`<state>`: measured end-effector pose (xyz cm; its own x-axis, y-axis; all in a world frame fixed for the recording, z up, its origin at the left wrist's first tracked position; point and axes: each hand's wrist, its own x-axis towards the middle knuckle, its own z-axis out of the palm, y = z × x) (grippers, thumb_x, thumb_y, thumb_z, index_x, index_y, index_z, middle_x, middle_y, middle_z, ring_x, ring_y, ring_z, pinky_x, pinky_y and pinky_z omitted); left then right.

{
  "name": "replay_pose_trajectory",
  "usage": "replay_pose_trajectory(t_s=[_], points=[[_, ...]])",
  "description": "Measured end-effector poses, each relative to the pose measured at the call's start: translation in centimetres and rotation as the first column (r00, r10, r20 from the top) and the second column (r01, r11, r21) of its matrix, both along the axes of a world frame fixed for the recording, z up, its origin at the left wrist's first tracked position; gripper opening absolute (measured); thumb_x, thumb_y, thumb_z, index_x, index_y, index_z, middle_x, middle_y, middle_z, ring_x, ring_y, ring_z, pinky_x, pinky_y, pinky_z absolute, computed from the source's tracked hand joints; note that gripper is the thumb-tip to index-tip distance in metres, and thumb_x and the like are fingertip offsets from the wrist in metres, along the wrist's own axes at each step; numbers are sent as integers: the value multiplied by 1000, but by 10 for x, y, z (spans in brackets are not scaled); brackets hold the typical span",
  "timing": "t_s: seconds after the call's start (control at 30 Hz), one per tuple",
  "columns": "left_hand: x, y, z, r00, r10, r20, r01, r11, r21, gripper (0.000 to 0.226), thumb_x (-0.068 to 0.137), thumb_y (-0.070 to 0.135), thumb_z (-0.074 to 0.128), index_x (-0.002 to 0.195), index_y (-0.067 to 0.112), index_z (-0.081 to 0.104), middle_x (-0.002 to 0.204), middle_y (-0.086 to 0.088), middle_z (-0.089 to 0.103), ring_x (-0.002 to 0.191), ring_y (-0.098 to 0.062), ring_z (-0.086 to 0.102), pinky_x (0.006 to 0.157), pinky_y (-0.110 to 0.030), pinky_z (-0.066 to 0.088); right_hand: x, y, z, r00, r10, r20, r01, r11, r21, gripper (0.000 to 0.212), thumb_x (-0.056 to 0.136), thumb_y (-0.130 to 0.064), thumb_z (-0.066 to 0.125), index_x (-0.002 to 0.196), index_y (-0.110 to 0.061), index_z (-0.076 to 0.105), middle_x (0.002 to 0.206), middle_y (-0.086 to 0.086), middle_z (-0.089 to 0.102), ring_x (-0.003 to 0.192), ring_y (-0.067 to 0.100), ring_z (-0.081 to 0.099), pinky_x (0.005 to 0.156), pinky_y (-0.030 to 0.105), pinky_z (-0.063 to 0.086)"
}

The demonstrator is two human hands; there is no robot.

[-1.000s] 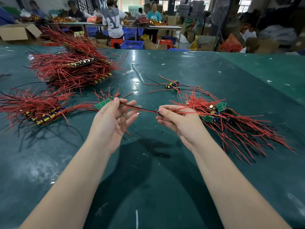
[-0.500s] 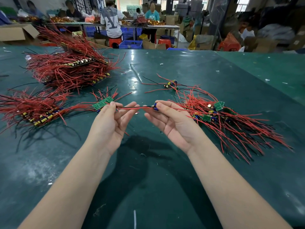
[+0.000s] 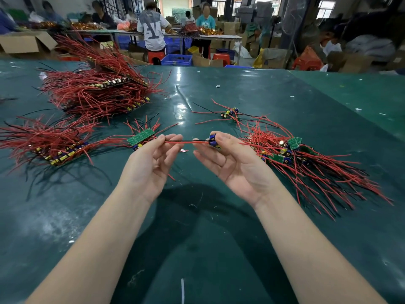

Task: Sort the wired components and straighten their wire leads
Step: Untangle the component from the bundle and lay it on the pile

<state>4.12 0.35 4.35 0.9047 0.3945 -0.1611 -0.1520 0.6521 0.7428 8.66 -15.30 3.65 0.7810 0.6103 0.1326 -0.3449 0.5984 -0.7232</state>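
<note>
Head view: the right hand point(image 3: 236, 165) is pinching a small wired component point(image 3: 212, 140) between thumb and fingertips, its blue capacitors showing just above the grip, while the remaining fingers are lying relaxed and open below. The left hand point(image 3: 151, 163) is pinching the red and black wire leads point(image 3: 186, 141) that run from that component, fingers lightly curled around them. The leads are stretching almost level between the two grips, held above the tabletop point(image 3: 197, 227).

Compared with a second ago, the two hands are drawing closer together: the span of lead between them is shortening, and the left grip is sliding along the wires toward the component instead of holding them near their far ends. The right hand is also turning palm-up, so the component is now sitting higher and more exposed at its fingertips. This looks like a stroking pass to smooth the leads, and the wires between the grips are already reading as straight, so this piece is probably close to ready for placing.

Just beyond the left grip, a green board point(image 3: 141, 136) is lying at the edge of a sorted row of components point(image 3: 54, 148), a likely destination. Just right of the right grip, the unsorted tangle point(image 3: 306, 167) is waiting, with plenty left to do.
</note>
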Motion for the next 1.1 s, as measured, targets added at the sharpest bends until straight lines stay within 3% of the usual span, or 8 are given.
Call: replay_pose_trajectory(t_s=[0.1,0.2,0.43,0.57,0.77,0.93,1.03,1.1], points=[[-3,5,0,999,7,33,-6,1000,-19,23,99,11,47,86,1,63,76,-5,75,66,-14,72,55,-13,54,6,-2,0,995,-98,-7,97,994,-50,19,75,-7,65,92,-3,58,82,19,71,79,30,73,76,36,59],[-3,6,1,998,56,41,-59,996,61,25,100,13,45,86,4,64,76,-2,75,70,-11,72,56,-11,53,7,2,-5,988,-152,17,153,983,-101,8,82,-2,61,89,-2,57,78,17,71,77,30,73,78,36,60],[-2,9,1,993,112,42,-112,994,-13,21,99,17,48,90,8,65,78,-1,75,74,-12,73,55,-13,52,7,1,-9,977,-172,123,198,949,-245,5,85,-3,64,89,-5,63,78,7,69,80,29,73,74,32,59],[-1,11,-1,978,207,27,-206,978,-31,25,99,17,49,85,5,64,71,-1,74,68,-10,72,55,-11,51,5,3,-11,981,-164,99,183,954,-239,4,87,1,61,86,-4,63,75,8,69,75,26,73,71,31,59],[-2,14,0,991,111,76,-96,980,-175,25,99,20,48,90,5,65,79,-1,75,75,-14,73,58,-13,54,5,1,-6,987,-139,81,155,957,-245,16,74,-10,70,88,-6,65,76,6,71,75,27,73,67,30,59],[3,-3,1,999,-29,21,24,977,210,43,97,51,40,105,15,64,93,1,76,80,-13,73,54,-20,54,5,0,-6,974,-228,0,223,951,-216,10,79,-7,70,88,-9,65,81,6,73,73,23,73,64,26,58],[1,-18,-7,991,-133,22,106,867,488,24,94,29,55,106,12,66,97,-2,75,86,-13,71,61,-25,56,3,4,-9,974,-222,37,224,950,-216,16,75,-8,72,89,-9,63,81,5,74,74,19,73,67,24,57],[-1,-22,-13,986,-158,42,108,819,563,14,93,15,59,99,10,70,92,-3,75,88,-13,70,67,-26,58,2,7,-12,974,-216,64,225,945,-236,10,81,-3,69,86,-11,64,79,5,73,73,16,72,68,22,56]])
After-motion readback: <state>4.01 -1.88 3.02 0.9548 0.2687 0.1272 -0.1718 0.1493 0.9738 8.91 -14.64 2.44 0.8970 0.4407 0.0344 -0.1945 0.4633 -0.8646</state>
